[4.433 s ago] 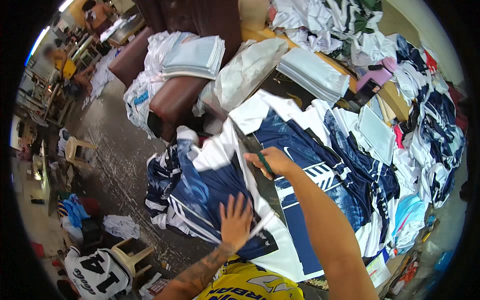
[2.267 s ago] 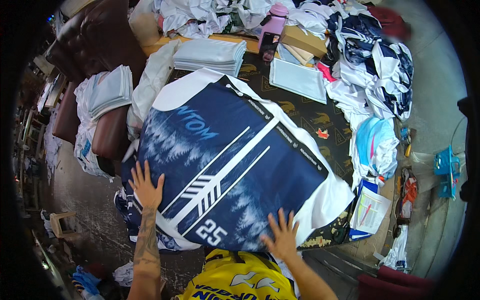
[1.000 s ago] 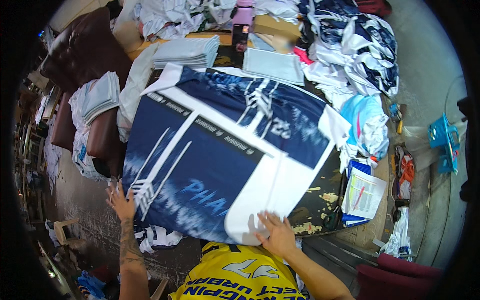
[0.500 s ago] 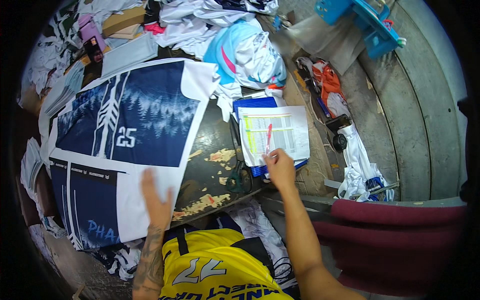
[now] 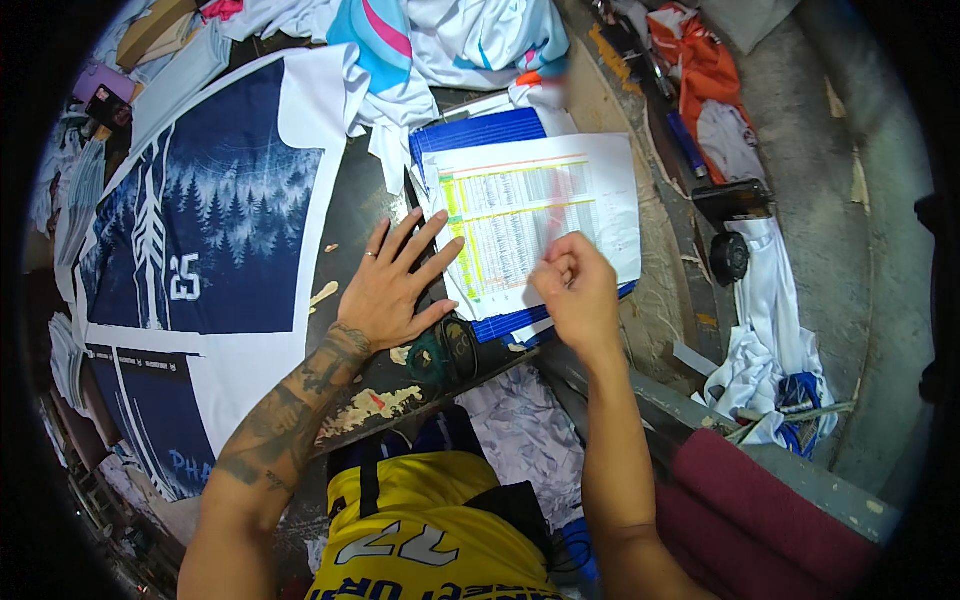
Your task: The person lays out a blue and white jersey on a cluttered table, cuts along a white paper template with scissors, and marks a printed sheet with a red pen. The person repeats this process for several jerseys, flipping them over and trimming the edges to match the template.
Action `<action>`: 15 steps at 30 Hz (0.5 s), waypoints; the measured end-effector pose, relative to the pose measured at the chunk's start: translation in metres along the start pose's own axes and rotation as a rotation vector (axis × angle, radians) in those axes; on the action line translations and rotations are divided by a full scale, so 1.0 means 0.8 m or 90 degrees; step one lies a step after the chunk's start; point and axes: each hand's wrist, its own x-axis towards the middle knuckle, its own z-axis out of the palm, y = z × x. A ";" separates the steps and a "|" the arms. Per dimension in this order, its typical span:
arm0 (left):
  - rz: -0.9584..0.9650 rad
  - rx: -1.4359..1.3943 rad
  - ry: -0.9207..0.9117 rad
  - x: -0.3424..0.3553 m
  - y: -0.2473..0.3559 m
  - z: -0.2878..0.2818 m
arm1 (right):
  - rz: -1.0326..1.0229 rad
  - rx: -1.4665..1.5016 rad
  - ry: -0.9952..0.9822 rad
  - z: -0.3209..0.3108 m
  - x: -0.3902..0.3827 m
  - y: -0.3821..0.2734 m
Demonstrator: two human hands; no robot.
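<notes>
A printed sheet (image 5: 608,185) with a table and yellow and green marked cells lies on a blue folder (image 5: 480,133). Over its lower right part my right hand (image 5: 582,295) is closed in a pinch on a red pen (image 5: 558,205), which is smeared by motion and points away from me. My left hand (image 5: 400,280) lies flat with fingers spread, across the dark table and the sheet's left edge. Below its thumb, dark green scissor handles (image 5: 428,358) partly show. Left of that hand lies a cut fabric panel (image 5: 235,215) printed in navy with trees and a number.
The worn dark table (image 5: 375,405) has peeled patches and a front edge close to my body. White and light-blue garments (image 5: 480,45) are heaped at the back. A black tape roll (image 5: 728,258) and white cloth (image 5: 765,330) lie at right, beside a maroon cloth (image 5: 765,505).
My left hand has moved right, from the fabric panel to the sheet's left edge. The right hand has taken up the pen from the sheet. The view has shifted closer to the sheet.
</notes>
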 end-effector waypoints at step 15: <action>0.077 -0.002 -0.046 -0.003 -0.007 0.003 | -0.086 0.277 0.049 0.073 -0.007 0.058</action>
